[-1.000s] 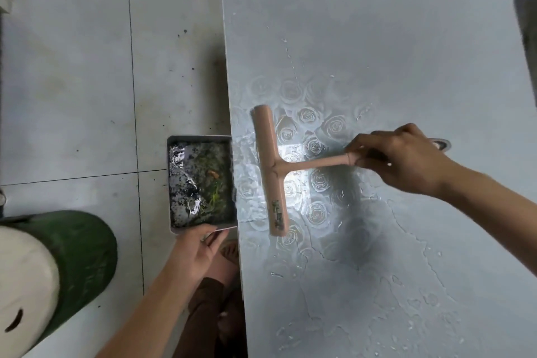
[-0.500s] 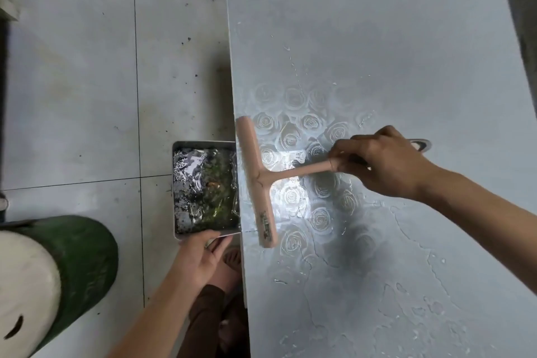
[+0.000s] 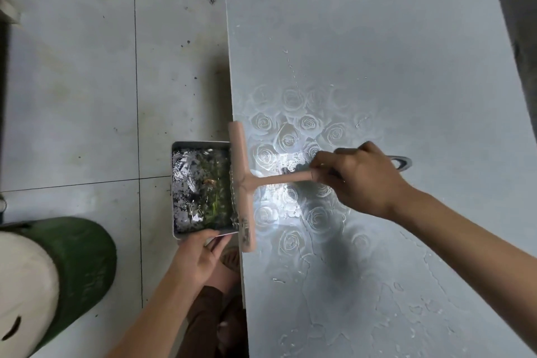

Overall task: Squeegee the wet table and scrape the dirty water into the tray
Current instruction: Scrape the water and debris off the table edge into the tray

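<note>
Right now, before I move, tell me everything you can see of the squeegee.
The squeegee is T-shaped, pale pink and looks like plastic, with a small dark marking near the near end of its blade bar. The long blade bar lies along the left edge of the wet table, right beside the tray of dirty water. The handle runs right across the tabletop into the right hand, which grips it. A dark loop showing past the hand looks like the handle's end.
</note>
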